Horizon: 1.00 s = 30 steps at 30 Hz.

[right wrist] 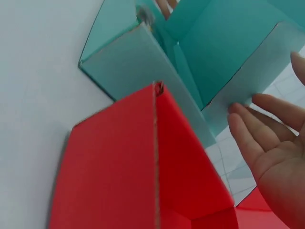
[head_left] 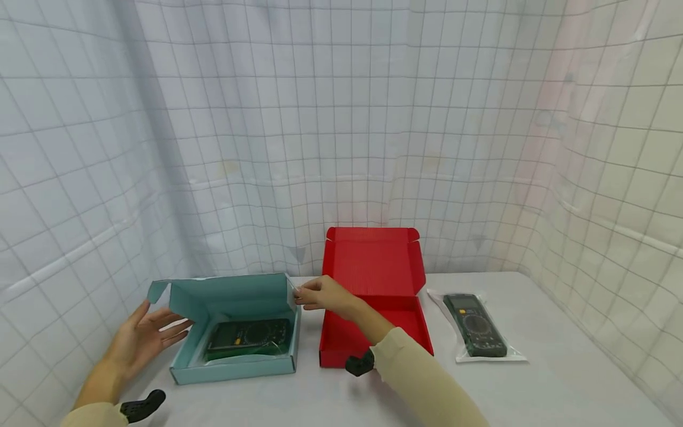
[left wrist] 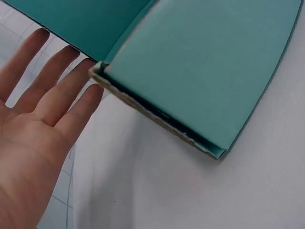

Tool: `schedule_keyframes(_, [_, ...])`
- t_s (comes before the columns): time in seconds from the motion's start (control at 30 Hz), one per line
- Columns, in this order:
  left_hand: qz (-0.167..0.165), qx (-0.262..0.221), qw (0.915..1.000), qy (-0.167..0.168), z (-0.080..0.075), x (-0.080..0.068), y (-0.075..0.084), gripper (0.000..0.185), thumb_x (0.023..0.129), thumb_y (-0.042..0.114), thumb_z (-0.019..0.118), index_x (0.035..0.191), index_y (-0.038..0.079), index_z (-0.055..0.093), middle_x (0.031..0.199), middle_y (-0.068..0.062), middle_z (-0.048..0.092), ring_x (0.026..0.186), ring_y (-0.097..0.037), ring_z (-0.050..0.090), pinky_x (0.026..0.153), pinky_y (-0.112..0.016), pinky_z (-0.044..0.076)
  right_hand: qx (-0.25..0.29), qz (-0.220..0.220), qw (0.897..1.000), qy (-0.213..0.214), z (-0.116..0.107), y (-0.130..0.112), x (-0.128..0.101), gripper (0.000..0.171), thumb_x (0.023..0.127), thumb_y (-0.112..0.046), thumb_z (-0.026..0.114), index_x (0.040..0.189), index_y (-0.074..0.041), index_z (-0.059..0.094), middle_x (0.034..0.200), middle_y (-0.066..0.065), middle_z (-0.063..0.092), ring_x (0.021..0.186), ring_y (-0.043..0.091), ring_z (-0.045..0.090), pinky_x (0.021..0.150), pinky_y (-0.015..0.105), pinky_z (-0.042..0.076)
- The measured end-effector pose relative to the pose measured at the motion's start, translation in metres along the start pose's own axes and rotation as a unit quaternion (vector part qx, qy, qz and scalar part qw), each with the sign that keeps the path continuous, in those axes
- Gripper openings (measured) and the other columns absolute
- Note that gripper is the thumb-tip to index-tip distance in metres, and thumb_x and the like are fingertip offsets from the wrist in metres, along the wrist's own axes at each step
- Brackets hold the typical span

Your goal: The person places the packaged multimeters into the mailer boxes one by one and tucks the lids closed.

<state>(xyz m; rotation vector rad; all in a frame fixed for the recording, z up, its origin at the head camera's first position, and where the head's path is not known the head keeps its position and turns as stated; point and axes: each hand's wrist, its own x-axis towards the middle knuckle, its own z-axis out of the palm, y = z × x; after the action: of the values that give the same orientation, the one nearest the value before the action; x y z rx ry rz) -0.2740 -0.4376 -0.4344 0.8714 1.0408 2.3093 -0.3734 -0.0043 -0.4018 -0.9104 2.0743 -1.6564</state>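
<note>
An open teal box (head_left: 232, 369) stands on the white table, its lid (head_left: 235, 292) raised at the back. Inside lies a dark multimeter in a clear bag (head_left: 248, 335). My left hand (head_left: 144, 335) is open, fingers straight, beside the box's left wall; in the left wrist view the fingertips (left wrist: 71, 71) almost touch the teal box's corner (left wrist: 205, 62). My right hand (head_left: 322, 295) reaches over the red box (head_left: 341, 354), with straight fingers (right wrist: 257, 124) against the right side flap of the teal lid (right wrist: 257, 78).
The red box (right wrist: 119, 167) stands open with nothing in it, just right of the teal one. A second bagged multimeter (head_left: 475, 326) lies on the table at the right. Gridded white curtains (head_left: 341, 118) close in the back and both sides.
</note>
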Motion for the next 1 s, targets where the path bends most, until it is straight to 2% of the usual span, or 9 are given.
schedule_keyframes(0.07, [-0.016, 0.008, 0.9997, -0.019, -0.002, 0.001, 0.002, 0.076, 0.110, 0.041, -0.001, 0.154, 0.004, 0.047, 0.153, -0.015, 0.049, 0.142, -0.032, 0.046, 0.117, -0.042, 0.035, 0.041, 0.018, 0.999, -0.002, -0.001, -0.004, -0.002, 0.036, 0.106, -0.020, 0.062, 0.133, 0.003, 0.066, 0.122, 0.010, 0.071, 0.112, 0.029, 0.070, 0.094, 0.040, 0.056])
schedule_keyframes(0.13, [-0.024, 0.047, 0.9985, -0.016, -0.002, 0.002, 0.004, 0.072, 0.111, 0.037, -0.001, 0.155, 0.007, 0.048, 0.153, -0.013, 0.050, 0.141, -0.029, 0.048, 0.115, -0.040, 0.038, 0.054, 0.026, 0.998, 0.003, -0.002, -0.007, -0.004, 0.035, 0.106, -0.020, 0.062, 0.133, 0.004, 0.067, 0.121, 0.011, 0.072, 0.110, 0.028, 0.071, 0.093, 0.041, 0.057])
schedule_keyframes(0.27, [-0.042, 0.147, 0.9880, 0.024, 0.009, 0.005, 0.009, 0.063, 0.113, 0.028, 0.004, 0.152, 0.018, 0.053, 0.148, -0.005, 0.056, 0.136, -0.021, 0.053, 0.111, -0.034, 0.043, 0.035, 0.022, 0.999, 0.001, -0.001, -0.012, -0.006, 0.035, 0.104, -0.019, 0.066, 0.131, 0.002, 0.069, 0.117, 0.007, 0.073, 0.108, 0.025, 0.071, 0.093, 0.039, 0.057])
schedule_keyframes(0.33, [-0.050, 0.169, 0.9837, 0.035, 0.014, 0.006, 0.011, 0.061, 0.113, 0.025, 0.006, 0.150, 0.022, 0.055, 0.147, -0.003, 0.058, 0.135, -0.020, 0.054, 0.110, -0.033, 0.043, 0.024, 0.021, 0.999, -0.003, -0.001, -0.013, -0.007, 0.033, 0.102, -0.019, 0.068, 0.129, 0.001, 0.070, 0.114, 0.006, 0.073, 0.108, 0.027, 0.070, 0.094, 0.039, 0.057])
schedule_keyframes(0.4, [-0.052, 0.163, 0.9848, 0.030, 0.014, 0.005, 0.010, 0.061, 0.113, 0.024, 0.006, 0.150, 0.023, 0.055, 0.147, -0.004, 0.057, 0.136, -0.020, 0.053, 0.111, -0.034, 0.043, 0.018, 0.022, 1.000, -0.007, 0.001, -0.014, -0.007, 0.031, 0.102, -0.018, 0.069, 0.127, 0.001, 0.071, 0.112, 0.005, 0.073, 0.109, 0.030, 0.069, 0.094, 0.040, 0.056])
schedule_keyframes(0.57, [-0.042, 0.099, 0.9942, -0.008, 0.007, -0.001, 0.005, 0.065, 0.112, 0.023, 0.002, 0.152, 0.018, 0.053, 0.151, -0.008, 0.054, 0.139, -0.024, 0.050, 0.113, -0.037, 0.040, 0.007, 0.027, 0.999, -0.016, 0.004, -0.014, -0.009, 0.030, 0.102, -0.015, 0.069, 0.128, 0.000, 0.071, 0.111, 0.004, 0.073, 0.113, 0.037, 0.067, 0.097, 0.044, 0.055])
schedule_keyframes(0.67, [-0.036, 0.084, 0.9957, -0.017, 0.006, -0.004, 0.003, 0.066, 0.111, 0.022, 0.002, 0.152, 0.014, 0.052, 0.151, -0.010, 0.053, 0.139, -0.025, 0.050, 0.114, -0.037, 0.040, 0.003, 0.026, 1.000, -0.015, 0.006, -0.015, -0.010, 0.031, 0.102, -0.014, 0.068, 0.129, 0.001, 0.070, 0.115, 0.009, 0.072, 0.114, 0.040, 0.066, 0.097, 0.044, 0.055])
schedule_keyframes(0.83, [-0.031, 0.079, 0.9961, -0.026, 0.006, -0.006, 0.004, 0.066, 0.111, 0.020, 0.001, 0.150, 0.006, 0.052, 0.153, -0.011, 0.051, 0.141, -0.025, 0.048, 0.115, -0.038, 0.038, -0.003, 0.022, 1.000, -0.018, 0.006, -0.015, -0.009, 0.030, 0.102, -0.012, 0.067, 0.129, 0.002, 0.070, 0.119, 0.017, 0.071, 0.116, 0.045, 0.064, 0.094, 0.040, 0.057])
schedule_keyframes(1.0, [-0.027, 0.114, 0.9931, -0.004, 0.012, -0.004, 0.006, 0.066, 0.112, 0.020, 0.001, 0.147, 0.008, 0.055, 0.151, -0.007, 0.054, 0.139, -0.024, 0.050, 0.113, -0.038, 0.041, -0.024, 0.023, 0.999, -0.021, 0.006, -0.015, -0.010, 0.028, 0.100, -0.018, 0.071, 0.123, -0.004, 0.074, 0.111, 0.007, 0.074, 0.110, 0.040, 0.068, 0.092, 0.036, 0.058])
